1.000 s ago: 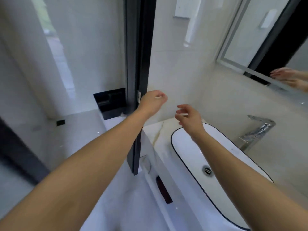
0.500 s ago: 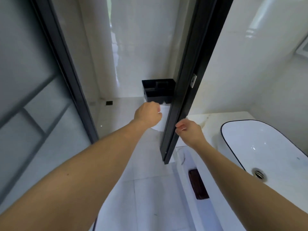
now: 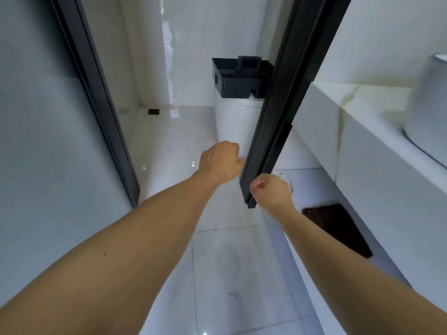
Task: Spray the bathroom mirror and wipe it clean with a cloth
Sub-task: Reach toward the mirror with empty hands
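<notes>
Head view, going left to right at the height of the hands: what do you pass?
Dark door frame → left hand → black partition edge → right hand → dark recess in the vanity front → white countertop.

We see glossy white tiles on the floor (image 3: 217, 262) and wall (image 3: 208, 32), both mirroring light. The door frame (image 3: 278, 97) looks like smooth black metal with a dull sheen. The caddy (image 3: 239, 79) seems matt black plastic, and it sits on a smooth, glazed white toilet (image 3: 234, 122). The counter (image 3: 362, 131) looks like polished pale stone with faint veins. The glass panel (image 3: 43, 117) appears frosted.
</notes>
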The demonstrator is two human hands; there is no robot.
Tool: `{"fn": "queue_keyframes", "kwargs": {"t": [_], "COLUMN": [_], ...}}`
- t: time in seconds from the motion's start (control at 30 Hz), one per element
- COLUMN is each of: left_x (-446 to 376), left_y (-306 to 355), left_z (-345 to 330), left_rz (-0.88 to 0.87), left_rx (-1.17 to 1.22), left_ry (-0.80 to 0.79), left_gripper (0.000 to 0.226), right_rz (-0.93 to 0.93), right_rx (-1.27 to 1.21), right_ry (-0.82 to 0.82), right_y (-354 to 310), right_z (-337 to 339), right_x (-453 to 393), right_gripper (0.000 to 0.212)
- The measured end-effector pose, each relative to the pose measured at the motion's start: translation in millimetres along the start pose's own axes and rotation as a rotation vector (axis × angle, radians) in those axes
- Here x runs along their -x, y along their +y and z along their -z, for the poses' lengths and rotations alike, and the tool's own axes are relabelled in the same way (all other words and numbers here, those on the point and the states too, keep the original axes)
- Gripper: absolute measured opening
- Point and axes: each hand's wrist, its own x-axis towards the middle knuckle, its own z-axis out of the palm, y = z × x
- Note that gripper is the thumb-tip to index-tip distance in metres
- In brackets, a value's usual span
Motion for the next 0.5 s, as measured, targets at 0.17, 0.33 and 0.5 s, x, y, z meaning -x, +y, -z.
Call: {"fn": "queue_keyframes", "kwargs": {"t": [0.17, 0.33, 0.5], "left_x": [-16, -21, -23], "left_y": [-1, 13, 38], "left_z": [-91, -184, -271], "left_rz": [-0.091, -0.199, -0.323], "left_rx": [0.094, 0.144, 0.156], "left_ry": [0.067, -0.003, -0.157], "left_gripper": [0.027, 0.036, 0.052], "right_rz": [-0.056, -0.137, -0.267], "right_rx": [-0.067, -0.034, 0.127], "right_ry": [0.120, 0.244, 0.429], "right_y": [91, 177, 253], "right_z": [-50, -86, -105], "right_x": [-10, -4, 13], "right_gripper": [0.018, 0.025, 0.039]}}
